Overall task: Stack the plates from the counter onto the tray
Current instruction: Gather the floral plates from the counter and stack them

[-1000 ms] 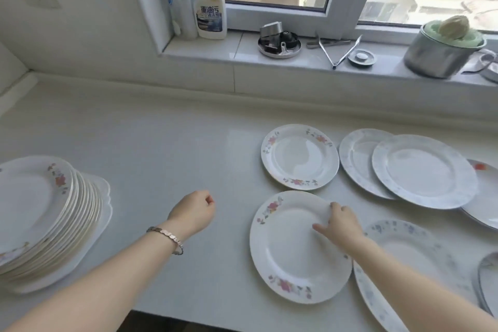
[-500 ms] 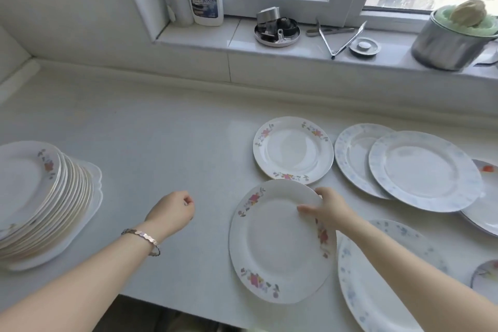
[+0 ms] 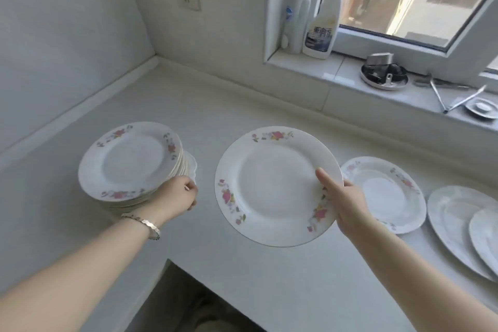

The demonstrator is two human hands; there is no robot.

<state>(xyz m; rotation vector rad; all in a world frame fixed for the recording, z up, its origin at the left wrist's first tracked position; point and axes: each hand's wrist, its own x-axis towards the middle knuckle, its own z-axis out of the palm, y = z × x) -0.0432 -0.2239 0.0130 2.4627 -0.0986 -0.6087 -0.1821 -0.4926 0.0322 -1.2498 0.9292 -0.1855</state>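
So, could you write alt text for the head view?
The right hand holds a round white floral-rimmed plate above the pale counter; the curled left hand is beside a stack of matching plates on a white tray.
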